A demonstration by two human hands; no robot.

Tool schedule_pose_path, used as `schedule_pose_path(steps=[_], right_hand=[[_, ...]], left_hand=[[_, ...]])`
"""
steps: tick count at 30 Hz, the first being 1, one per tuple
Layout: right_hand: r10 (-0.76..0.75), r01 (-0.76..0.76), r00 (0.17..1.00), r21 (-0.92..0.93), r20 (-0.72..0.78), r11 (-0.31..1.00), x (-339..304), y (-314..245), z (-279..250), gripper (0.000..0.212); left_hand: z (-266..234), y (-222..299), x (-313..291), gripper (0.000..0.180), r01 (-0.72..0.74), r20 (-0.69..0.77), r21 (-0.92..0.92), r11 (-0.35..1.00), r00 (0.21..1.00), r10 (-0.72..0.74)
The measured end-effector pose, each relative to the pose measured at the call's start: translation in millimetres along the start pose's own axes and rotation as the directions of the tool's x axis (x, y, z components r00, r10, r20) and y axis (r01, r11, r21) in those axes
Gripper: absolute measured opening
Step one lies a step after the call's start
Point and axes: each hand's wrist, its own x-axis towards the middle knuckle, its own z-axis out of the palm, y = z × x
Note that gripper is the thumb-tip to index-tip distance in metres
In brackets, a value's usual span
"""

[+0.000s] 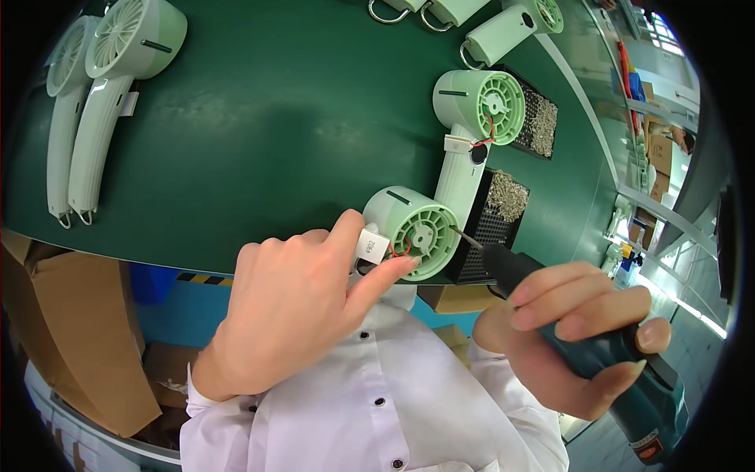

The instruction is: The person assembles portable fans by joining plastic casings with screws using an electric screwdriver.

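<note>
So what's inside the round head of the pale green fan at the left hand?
Inside the fan head, a ribbed ring surrounds a pale hub, with red wire at its left. Deeper parts are covered by these, and the left hand hides some lower-left edge.

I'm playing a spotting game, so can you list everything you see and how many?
Bench: one, dark green, across the upper half
Grille fans: two, pale green, left on the bench
Open fans: two, pale green, right of centre
Top-edge fans: three, pale green, some cut off
White tags: three, white, on the open fans and one grille fan
Trays: two, black, beside the open fans
Tiny metal bits: uncountable, silvery, in the trays
Electric screwdriver: one, dark green and black, tip at the nearer open fan's rim
Cardboard boxes: several, brown, below the bench and far right
Shirt: one, white, bottom middle
Left hand: one, bare, on the nearer open fan
Right hand: one, bare, around the screwdriver
</note>
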Motion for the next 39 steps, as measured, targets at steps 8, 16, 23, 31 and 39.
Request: schedule_pose_path(steps=[8, 16, 23, 31, 39], right_hand=[[0.061, -0.052, 0.996, -0.127, 0.063, 0.991, -3, 8, 1, 0.029], [0.041, -0.030, 0.998, -0.217, 0.045, 0.976, -3, 14, 6, 0.027], [0.084, -0.072, 0.990, -0.111, 0.115, 0.991, -1, 13, -7, 0.028], [-0.074, 0.076, 0.981, 0.006, -0.181, 0.997, -8, -25, -36, 0.035], [0.012, -0.116, 0.884, -0.195, -0.467, 0.974, -50, -7, -80, 0.026]], left_hand=[[-3, 1, 1, 0.041, 0.014, 0.043, -0.010, 1.000, 0.999, -0.014], [-4, -1, 0, 0.039, 0.015, 0.053, -0.015, 1.000, 0.998, -0.014], [-3, 5, 1, 0.039, 0.002, 0.024, 0.009, 1.000, 1.000, -0.002], [4, 11, 2, 0.043, 0.028, 0.012, -0.073, 0.997, 1.000, -0.027], [12, 23, 5, 0.036, 0.109, 0.056, -0.127, 0.986, 0.993, -0.102]])
